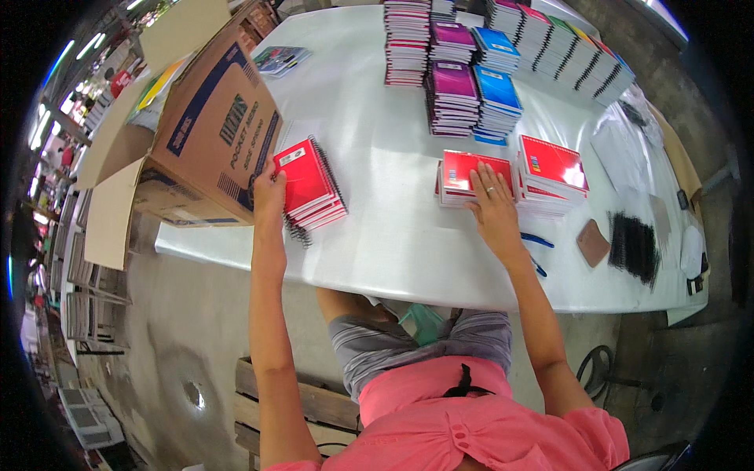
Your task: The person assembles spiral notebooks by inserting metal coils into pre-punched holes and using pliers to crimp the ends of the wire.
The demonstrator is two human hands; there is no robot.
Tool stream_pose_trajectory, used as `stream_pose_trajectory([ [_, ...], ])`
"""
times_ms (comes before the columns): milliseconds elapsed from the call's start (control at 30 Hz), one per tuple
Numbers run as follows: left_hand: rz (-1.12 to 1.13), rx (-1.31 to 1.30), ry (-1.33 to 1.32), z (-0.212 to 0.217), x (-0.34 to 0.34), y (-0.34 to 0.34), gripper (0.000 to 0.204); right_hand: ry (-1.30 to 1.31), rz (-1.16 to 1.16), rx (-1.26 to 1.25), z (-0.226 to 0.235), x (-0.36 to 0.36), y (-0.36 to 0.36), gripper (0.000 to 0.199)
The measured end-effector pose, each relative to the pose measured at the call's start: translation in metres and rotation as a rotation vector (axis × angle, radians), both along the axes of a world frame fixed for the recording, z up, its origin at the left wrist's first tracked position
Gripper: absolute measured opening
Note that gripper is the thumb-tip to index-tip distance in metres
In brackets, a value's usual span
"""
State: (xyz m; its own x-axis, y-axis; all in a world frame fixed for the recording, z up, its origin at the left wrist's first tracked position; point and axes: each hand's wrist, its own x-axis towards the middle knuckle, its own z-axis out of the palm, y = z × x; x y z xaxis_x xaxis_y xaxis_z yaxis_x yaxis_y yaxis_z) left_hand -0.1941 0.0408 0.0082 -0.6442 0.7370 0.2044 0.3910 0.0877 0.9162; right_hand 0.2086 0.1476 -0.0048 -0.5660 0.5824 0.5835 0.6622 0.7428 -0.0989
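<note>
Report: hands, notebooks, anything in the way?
Left hand touching red notebook stack beside carton. Right hand on another red stack. Blue-handled tool near that hand.

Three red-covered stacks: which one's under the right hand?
The middle red stack: the right hand rests on top. The left stack has the left hand at its edge; no hand covers the right stack.

The red notebooks [306, 174] are glossy-covered paper, the box [208, 141] matt cardboard, the tabletop [385, 251] smooth and shiny.
</note>
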Motion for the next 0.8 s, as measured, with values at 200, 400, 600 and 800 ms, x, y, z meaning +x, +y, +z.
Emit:
stream_pose_trajectory([
  [200,0.259,0.026,0.883,0.045,0.096,-0.004,0.06,0.007,0.044,-0.008,-0.009,0.019,0.004,0.058],
  [400,-0.416,0.111,-0.383,0.013,0.222,-0.012,0.064,0.085,0.051,0.064,-0.01,0.012,0.003,0.054],
  [600,-0.49,-0.02,-0.663,-0.002,0.238,-0.007,0.065,0.178,0.06,0.057,-0.002,0.01,0.014,0.035],
  [800,-0.659,-0.135,-1.367,0.004,0.217,0.0,0.057,0.184,0.105,0.054,0.008,0.021,-0.001,0.03],
])
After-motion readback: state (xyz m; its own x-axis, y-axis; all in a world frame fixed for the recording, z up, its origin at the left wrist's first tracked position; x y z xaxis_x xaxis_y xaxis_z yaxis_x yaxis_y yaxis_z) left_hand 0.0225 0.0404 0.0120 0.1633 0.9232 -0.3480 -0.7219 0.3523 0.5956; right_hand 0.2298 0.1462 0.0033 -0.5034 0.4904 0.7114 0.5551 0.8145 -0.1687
